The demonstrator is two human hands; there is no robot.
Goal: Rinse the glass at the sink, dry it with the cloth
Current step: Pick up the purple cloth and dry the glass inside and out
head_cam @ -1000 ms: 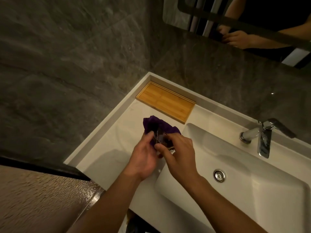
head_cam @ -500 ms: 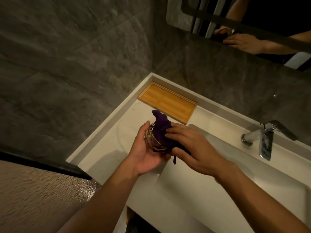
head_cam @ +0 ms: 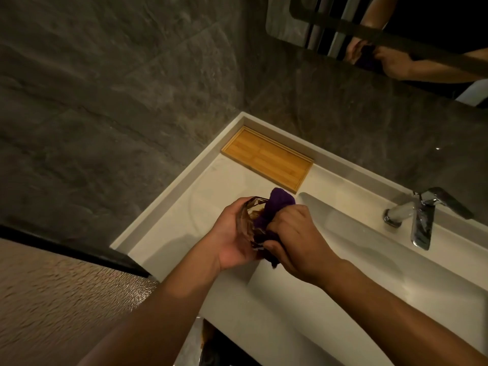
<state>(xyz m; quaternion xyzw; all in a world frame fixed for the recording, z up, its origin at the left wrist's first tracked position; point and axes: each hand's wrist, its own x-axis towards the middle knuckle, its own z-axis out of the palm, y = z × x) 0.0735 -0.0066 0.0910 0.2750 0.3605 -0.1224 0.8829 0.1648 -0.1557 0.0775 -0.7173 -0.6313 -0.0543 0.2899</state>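
a: both hands meet over the white bench, just left of the sink basin (head_cam: 369,260). left hand (head_cam: 232,233) is cupped, palm up, fingers curled round the side of the glass (head_cam: 250,220).

b: what's the glass like?

a: clear, rounded, amber reflections in it. it lies tilted in the palm, mouth towards the right, held up off the bench.

b: and the cloth?

a: deep purple cloth (head_cam: 274,210), soft and bunched. a lump of it pokes up above the glass rim, the rest is stuffed inside, and a small tail hangs below the right hand (head_cam: 298,239).

b: how is that hand?

a: closed in a loose fist on the cloth, knuckles up, pressed against the mouth of the glass. so both are clamped, one on glass, one on cloth.

b: further left?

a: dark grey stone-look wall, matt and veined. at lower left a pale, rough, pebbled surface with a black edge.

b: behind the hands?

a: a flat rectangular bamboo tray (head_cam: 266,158) in the back corner of the smooth bench.

b: to the right?

a: the basin, smooth white with a sloping floor, and a shiny chrome tap (head_cam: 420,217) with a flat lever at its back edge. above, a mirror (head_cam: 396,30) shows the hands and the cloth.
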